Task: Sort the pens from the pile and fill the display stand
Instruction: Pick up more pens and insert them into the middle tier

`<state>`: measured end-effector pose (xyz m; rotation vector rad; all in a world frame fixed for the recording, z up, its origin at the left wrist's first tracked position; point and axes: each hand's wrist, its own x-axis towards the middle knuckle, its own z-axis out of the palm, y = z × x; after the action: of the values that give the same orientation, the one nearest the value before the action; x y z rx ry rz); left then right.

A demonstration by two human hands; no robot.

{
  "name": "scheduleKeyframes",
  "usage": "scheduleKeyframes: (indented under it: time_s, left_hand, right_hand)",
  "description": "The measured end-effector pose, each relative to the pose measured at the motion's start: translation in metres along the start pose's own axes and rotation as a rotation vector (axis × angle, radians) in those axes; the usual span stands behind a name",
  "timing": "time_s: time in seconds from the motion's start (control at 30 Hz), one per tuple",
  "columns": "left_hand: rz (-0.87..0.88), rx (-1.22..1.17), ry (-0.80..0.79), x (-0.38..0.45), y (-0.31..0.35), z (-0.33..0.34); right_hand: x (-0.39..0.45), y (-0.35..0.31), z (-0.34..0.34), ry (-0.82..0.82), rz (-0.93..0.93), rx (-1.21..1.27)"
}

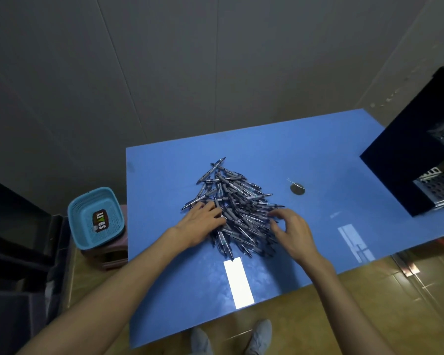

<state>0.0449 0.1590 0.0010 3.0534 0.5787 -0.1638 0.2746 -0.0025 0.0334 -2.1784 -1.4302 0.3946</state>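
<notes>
Heap of grey-blue pens (237, 208) on blue table (318, 155); left hand (203, 221) flat on it, right hand (291, 231) loosely curled, empty. Turquoise basket (96, 217) holding a label; black display stand (405, 160) at right.

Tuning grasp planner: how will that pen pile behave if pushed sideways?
The pen pile is loose and criss-crossed, so it would likely spread rather than slide as one. The round barrels probably roll on the glossy blue table. Each pen looks slim, stiff and light.
</notes>
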Motion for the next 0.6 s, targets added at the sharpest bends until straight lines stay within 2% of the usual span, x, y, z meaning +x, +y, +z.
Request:
scheduleKeyframes:
  time_s: [0.6]
  left_hand:
    - [0.045,0.179,-0.108,0.013,0.004,-0.013]
  right_hand:
    - [0.005,0.024,-0.029,-0.023,-0.047,-0.031]
